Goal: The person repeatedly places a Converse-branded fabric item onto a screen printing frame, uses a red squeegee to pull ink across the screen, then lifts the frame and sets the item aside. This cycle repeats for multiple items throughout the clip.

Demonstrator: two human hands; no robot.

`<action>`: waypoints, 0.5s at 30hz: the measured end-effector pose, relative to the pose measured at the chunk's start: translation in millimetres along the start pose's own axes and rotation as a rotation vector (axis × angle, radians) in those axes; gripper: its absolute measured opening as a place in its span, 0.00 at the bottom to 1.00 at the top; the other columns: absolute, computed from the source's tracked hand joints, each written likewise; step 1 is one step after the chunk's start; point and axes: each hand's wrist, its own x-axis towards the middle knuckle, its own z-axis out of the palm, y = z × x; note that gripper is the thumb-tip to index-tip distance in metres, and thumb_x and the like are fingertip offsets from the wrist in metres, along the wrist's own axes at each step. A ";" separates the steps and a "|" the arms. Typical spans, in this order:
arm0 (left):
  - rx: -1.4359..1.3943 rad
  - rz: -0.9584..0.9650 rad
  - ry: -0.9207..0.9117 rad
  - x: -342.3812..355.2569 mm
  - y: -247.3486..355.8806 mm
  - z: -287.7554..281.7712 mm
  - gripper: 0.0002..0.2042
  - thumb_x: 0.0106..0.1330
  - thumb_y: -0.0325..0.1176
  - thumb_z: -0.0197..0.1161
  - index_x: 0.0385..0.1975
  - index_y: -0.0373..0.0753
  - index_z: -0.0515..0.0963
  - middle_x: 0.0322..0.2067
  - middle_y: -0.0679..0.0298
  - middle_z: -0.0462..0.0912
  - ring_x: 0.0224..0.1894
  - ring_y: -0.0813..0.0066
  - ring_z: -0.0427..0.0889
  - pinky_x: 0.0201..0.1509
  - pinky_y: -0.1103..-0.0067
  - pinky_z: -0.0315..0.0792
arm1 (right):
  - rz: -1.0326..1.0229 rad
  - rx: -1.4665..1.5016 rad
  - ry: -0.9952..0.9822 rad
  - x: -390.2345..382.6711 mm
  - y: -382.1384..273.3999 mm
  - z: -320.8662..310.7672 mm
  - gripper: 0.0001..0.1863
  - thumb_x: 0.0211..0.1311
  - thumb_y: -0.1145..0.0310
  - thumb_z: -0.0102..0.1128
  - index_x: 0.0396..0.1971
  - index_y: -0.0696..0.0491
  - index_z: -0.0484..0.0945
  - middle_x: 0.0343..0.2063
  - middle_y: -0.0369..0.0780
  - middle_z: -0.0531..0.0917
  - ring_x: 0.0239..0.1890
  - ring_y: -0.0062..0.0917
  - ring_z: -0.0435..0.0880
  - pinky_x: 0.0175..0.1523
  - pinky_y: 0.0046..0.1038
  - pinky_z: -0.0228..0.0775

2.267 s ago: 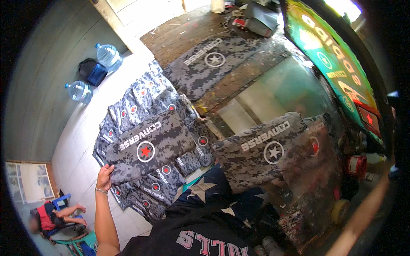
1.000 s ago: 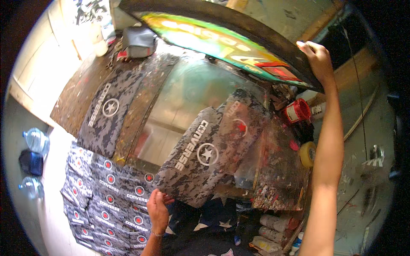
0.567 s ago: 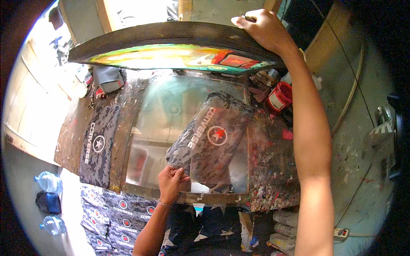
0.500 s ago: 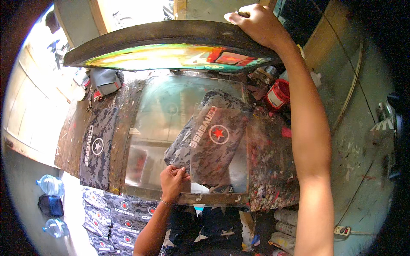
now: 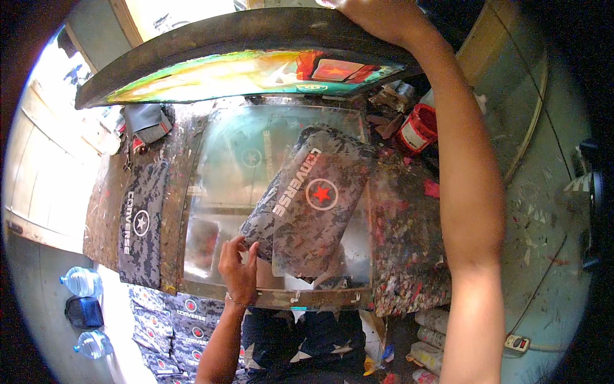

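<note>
At the top edge, my right hand (image 5: 380, 19) grips the raised screen-printing frame (image 5: 211, 24), its fingers partly cut off. The frame tilts up, showing a bright, paint-stained mesh (image 5: 224, 77). Below it, a folded grey camouflage cloth (image 5: 300, 233) with pale lettering and a red star in a white ring lies slanted on a glass plate (image 5: 217, 185). A clear film seems to lie over part of the cloth. My left hand (image 5: 238, 272) is open at the cloth's lower left corner, thumb and fingers apart; whether the fingertips touch it I cannot tell.
To the left lies another printed camouflage cloth (image 5: 142, 224), beneath scissors (image 5: 127, 160) and a grey pouch (image 5: 148, 121). A red paint tub (image 5: 419, 128) stands right of the plate. Stacked printed cloths (image 5: 192, 313) lie below the table edge, near water bottles (image 5: 83, 281).
My left hand has let go of the cloth's corner and shifted left, its pinch opened. My right hand and the frame sit higher in view. The cloth lies nearly the same.
</note>
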 end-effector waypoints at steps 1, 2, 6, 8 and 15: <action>0.078 0.140 0.020 5.5 3.8 -2.5 0.18 0.64 0.29 0.72 0.52 0.36 0.78 0.48 0.55 0.83 0.47 0.65 0.81 0.50 0.71 0.77 | 0.005 0.014 0.012 0.1 -0.2 0.5 0.21 0.66 0.55 0.59 0.39 0.61 0.86 0.43 0.57 0.85 0.49 0.52 0.84 0.57 0.43 0.75; 0.156 0.278 0.039 12.5 6.8 -4.2 0.20 0.64 0.30 0.72 0.56 0.38 0.78 0.52 0.55 0.81 0.51 0.62 0.79 0.56 0.68 0.74 | 0.002 0.000 0.015 0.9 -0.3 1.7 0.21 0.66 0.55 0.59 0.39 0.61 0.86 0.43 0.57 0.85 0.49 0.51 0.84 0.57 0.42 0.75; 0.173 0.552 -0.174 51.5 11.3 -2.7 0.24 0.67 0.32 0.66 0.64 0.43 0.76 0.62 0.55 0.76 0.66 0.53 0.70 0.72 0.61 0.62 | -0.078 -0.037 0.058 8.5 7.1 7.7 0.21 0.67 0.56 0.59 0.39 0.61 0.85 0.42 0.56 0.85 0.48 0.51 0.84 0.56 0.42 0.75; 0.258 0.678 -0.317 68.8 9.6 0.5 0.27 0.69 0.34 0.63 0.69 0.43 0.71 0.65 0.56 0.74 0.71 0.55 0.68 0.75 0.61 0.60 | -0.121 -0.037 0.060 14.3 13.2 10.2 0.20 0.67 0.56 0.59 0.39 0.61 0.85 0.42 0.56 0.85 0.47 0.51 0.84 0.56 0.42 0.75; 0.260 0.659 -0.550 87.7 -1.1 10.3 0.32 0.69 0.37 0.63 0.73 0.45 0.64 0.64 0.58 0.75 0.69 0.58 0.69 0.76 0.60 0.55 | -0.182 -0.072 0.044 24.0 21.0 10.5 0.20 0.67 0.56 0.58 0.40 0.59 0.86 0.43 0.55 0.85 0.48 0.49 0.84 0.56 0.41 0.74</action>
